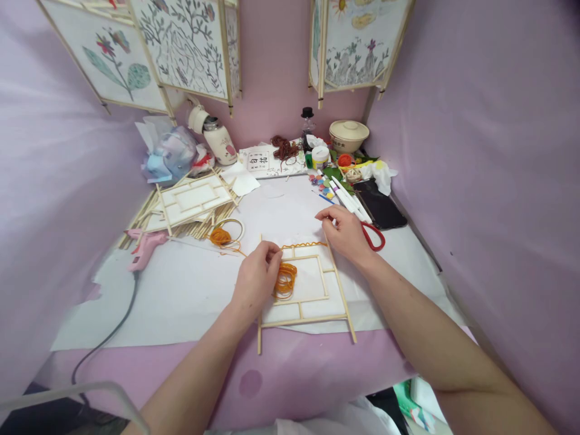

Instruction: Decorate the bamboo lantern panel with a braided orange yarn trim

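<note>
A wooden stick frame (302, 319) with a white paper backing lies on the table in front of me. Wavy orange yarn (304, 244) runs along its far bar. My left hand (258, 272) is closed at the frame's far left corner, its fingers pinching the orange yarn. Just beside those fingers, a looped bundle of orange yarn (285, 281) rests on the paper. At the far right corner, my right hand (345, 232) has its thumb and forefinger drawn together; what they hold, if anything, is too small to make out. Red-handled scissors (376, 237) lie partly behind that hand.
Left of the frame are a ball of orange yarn (220, 236), a tape roll (242, 229) and a pink glue gun (147, 248) with its cord. Behind them sits a second stick frame (199, 199) on loose sticks. A phone (380, 205) and white pens (351, 199) lie right. Lanterns (181, 48) hang above.
</note>
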`<state>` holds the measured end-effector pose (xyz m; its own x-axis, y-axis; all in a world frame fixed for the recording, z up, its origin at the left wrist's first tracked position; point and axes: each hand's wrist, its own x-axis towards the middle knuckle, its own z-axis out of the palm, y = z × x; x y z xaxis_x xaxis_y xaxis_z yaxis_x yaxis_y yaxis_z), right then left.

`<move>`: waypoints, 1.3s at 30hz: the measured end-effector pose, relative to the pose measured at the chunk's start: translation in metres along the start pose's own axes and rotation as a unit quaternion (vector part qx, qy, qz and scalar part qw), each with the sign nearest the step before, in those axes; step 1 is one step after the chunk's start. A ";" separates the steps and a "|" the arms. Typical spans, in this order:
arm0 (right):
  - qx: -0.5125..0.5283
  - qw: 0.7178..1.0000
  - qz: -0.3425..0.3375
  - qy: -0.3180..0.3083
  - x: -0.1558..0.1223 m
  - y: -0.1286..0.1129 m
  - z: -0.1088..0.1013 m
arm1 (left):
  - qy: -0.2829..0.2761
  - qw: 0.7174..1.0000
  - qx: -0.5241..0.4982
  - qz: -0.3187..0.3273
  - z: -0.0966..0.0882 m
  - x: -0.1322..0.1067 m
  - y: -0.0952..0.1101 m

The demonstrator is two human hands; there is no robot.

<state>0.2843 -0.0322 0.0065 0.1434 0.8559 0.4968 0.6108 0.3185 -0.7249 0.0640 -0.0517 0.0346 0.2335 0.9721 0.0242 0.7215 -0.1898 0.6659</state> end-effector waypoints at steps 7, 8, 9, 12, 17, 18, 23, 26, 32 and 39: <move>-0.007 0.989 -0.105 -0.107 -0.010 -0.012 0.009 | -0.024 0.998 0.055 0.021 -0.002 -0.002 -0.009; -0.018 0.986 -0.116 -0.117 -0.011 -0.013 0.010 | -0.023 0.997 0.065 0.029 -0.003 -0.002 -0.010; -0.027 0.985 -0.123 -0.122 -0.011 -0.013 0.010 | -0.023 0.996 0.074 0.035 -0.004 -0.002 -0.011; -0.049 0.987 -0.112 -0.106 -0.009 -0.012 0.007 | -0.034 0.995 0.085 0.041 -0.006 -0.001 -0.015; -0.066 0.993 -0.084 -0.052 -0.004 -0.008 -0.002 | -0.047 0.994 0.087 0.053 -0.010 -0.004 -0.018; -0.067 0.993 -0.083 -0.045 -0.004 -0.008 -0.003 | -0.039 0.994 0.085 0.063 -0.011 -0.005 -0.017; -0.071 0.993 -0.084 -0.035 -0.007 -0.007 -0.002 | 0.050 0.992 0.074 0.084 -0.037 -0.007 -0.024; -0.074 0.994 -0.079 -0.031 -0.008 -0.007 -0.001 | 0.143 0.982 0.114 0.040 -0.073 -0.007 -0.054; -0.075 0.995 -0.066 -0.005 -0.006 -0.006 -0.003 | 0.275 0.904 0.275 -0.180 -0.140 -0.004 -0.148; -0.074 0.996 -0.001 0.043 -0.019 0.001 -0.023 | 0.233 0.906 0.271 -0.225 -0.154 0.004 -0.178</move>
<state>0.2999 -0.0573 0.0071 0.2044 0.8156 0.5413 0.7180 0.2510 -0.6493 -0.1643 0.0078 0.0310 -0.3731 0.8966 0.2385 0.9193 0.3225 0.2258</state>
